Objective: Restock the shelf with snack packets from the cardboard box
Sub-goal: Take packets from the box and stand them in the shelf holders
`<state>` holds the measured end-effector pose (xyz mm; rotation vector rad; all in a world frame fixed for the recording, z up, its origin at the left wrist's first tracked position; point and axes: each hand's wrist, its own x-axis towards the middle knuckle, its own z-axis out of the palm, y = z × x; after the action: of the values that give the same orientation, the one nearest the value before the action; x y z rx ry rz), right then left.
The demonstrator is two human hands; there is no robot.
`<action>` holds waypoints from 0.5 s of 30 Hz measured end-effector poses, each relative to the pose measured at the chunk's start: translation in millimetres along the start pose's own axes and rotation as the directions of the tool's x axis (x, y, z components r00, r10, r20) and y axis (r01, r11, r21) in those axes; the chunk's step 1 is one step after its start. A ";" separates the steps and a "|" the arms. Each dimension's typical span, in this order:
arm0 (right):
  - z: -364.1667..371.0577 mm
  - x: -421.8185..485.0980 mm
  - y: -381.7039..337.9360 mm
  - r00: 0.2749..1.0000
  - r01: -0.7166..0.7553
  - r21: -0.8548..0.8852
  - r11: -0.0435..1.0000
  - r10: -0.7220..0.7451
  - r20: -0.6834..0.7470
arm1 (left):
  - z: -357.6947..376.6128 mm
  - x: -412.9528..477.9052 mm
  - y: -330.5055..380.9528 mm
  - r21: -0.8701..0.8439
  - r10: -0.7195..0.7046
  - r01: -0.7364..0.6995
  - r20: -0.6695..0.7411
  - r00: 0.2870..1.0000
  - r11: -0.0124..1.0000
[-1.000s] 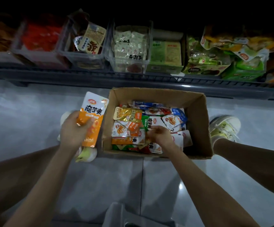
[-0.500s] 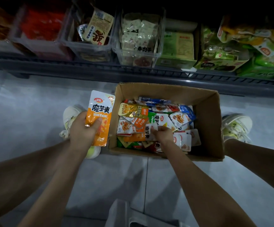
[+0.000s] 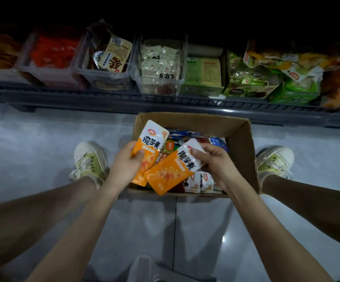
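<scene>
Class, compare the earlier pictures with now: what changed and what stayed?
The right hand has lifted a second orange packet out of the cardboard box; the left hand has carried the first packet rightward over the box. Box and shelf stayed put.

Two hands show: the left hand (image 3: 124, 167) and the right hand (image 3: 216, 163). They hold two orange-and-white packets, the left packet (image 3: 152, 139) and the right packet (image 3: 171, 174), one each. There is one cardboard box (image 3: 242, 143); the heaped packets inside overlap too much to count. Two shoes, the left shoe (image 3: 89, 159) and the right shoe (image 3: 275, 159); one shelf (image 3: 104, 98); four clear bins (image 3: 104, 80).
</scene>
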<state>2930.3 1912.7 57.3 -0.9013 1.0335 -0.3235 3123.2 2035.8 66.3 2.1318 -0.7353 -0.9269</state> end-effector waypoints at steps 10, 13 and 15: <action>37.2 3.2 34.7 0.996 0.049 0.109 0.993 -0.040 -0.083 | 10.3 -23.6 -20.7 -0.051 -0.061 0.069 0.131 0.989 0.996; 10.6 17.9 55.6 0.964 0.004 0.016 1.000 0.000 -0.264 | -0.2 -17.7 -23.7 -0.100 -0.099 0.091 -0.074 0.992 0.991; -11.8 30.8 72.2 0.923 -0.066 -0.130 0.989 0.011 -0.386 | -10.3 -12.7 -25.0 -0.172 -0.127 0.097 -0.170 0.977 0.980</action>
<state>2923.8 1932.1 -19.4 -0.9642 1.4508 -0.4082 3129.3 2063.6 57.3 2.0953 -0.4367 -0.8095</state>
